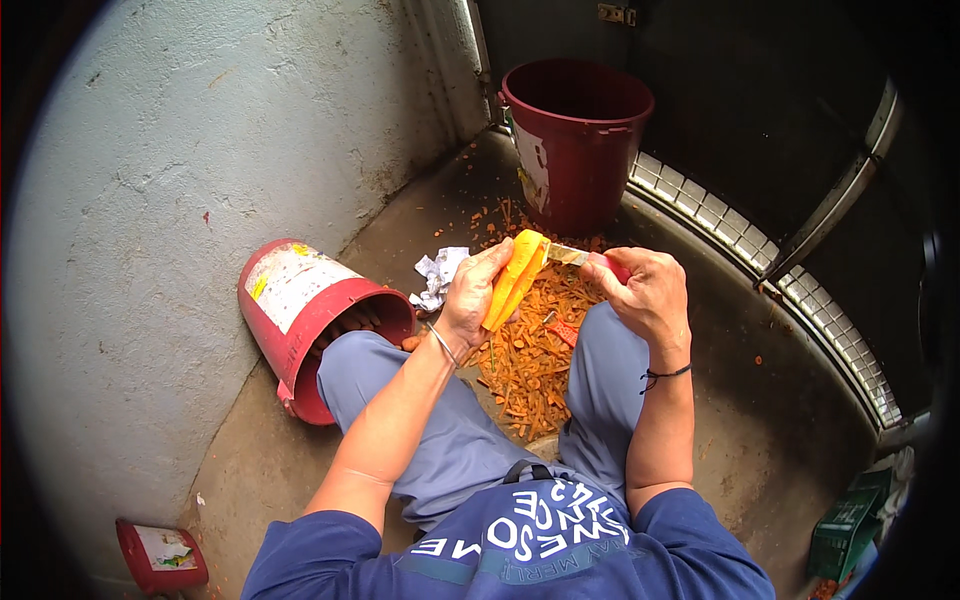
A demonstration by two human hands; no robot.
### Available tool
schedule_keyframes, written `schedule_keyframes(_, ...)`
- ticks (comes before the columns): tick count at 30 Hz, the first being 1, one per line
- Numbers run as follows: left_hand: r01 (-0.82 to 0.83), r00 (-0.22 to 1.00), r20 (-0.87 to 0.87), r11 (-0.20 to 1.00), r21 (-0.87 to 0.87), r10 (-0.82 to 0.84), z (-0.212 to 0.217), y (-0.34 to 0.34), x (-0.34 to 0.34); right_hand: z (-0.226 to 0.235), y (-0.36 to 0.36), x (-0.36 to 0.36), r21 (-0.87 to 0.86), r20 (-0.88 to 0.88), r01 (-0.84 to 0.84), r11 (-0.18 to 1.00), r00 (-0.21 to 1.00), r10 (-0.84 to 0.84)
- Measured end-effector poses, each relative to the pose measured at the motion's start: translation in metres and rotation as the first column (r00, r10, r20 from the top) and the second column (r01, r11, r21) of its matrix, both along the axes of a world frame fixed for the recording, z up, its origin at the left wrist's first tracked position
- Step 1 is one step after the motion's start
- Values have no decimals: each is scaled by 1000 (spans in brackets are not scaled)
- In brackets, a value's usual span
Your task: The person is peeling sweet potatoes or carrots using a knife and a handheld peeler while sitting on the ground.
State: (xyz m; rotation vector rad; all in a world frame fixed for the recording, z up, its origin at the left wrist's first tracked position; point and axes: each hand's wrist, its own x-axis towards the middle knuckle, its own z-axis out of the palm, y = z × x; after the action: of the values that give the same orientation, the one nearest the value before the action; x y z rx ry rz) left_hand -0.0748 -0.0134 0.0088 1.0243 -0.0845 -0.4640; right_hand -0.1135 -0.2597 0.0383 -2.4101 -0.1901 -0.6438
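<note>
Nearest the camera is the person's blue shirt [520, 545], with grey-blue trousers [450, 440] on bent knees spread to either side. Both bare forearms rise from the lower edge toward the middle of the picture. Between the knees, the left hand [470, 295] wraps closed around the lower part of a peeled yellow-orange carrot [515, 275], which stands tilted with its top leaning right. Just right of it, the right hand [650, 290] is clenched on a small knife [585, 257] with a reddish handle; its blade reaches left and touches the carrot's upper end. A dark cord circles the right wrist and a thin band the left.

Below the hands, a heap of orange peelings [530, 360] covers the floor between the legs and trails off toward the far side. The floor [740, 400] is bare grey concrete, stained and dusted with scraps. At the left, a pale plastered wall [200, 150] curves up. A red bucket [300, 315] lies on its side against the left knee, its mouth facing right with carrots just visible inside, though shadow makes them hard to make out. A dark red bucket [575, 135] stands upright at the far side. Crumpled white paper [437, 275] lies between the two buckets. A tiled ledge [760, 270] curves along the right, under a dark doorway. A small red box [160, 555] sits near left, and a green crate [845, 535] near right is cut off by the dark rim.
</note>
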Motion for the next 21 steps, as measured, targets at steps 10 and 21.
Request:
schedule_keyframes(10, -41, 999, 20, 998, 45, 40, 7, -5, -3, 10, 2, -6, 11, -47, 56, 998, 997, -55)
schedule_keyframes(21, -8, 997, -80, 999, -32, 6, -11, 2, 5, 4, 0, -1, 362, -172, -96, 927, 971, 167)
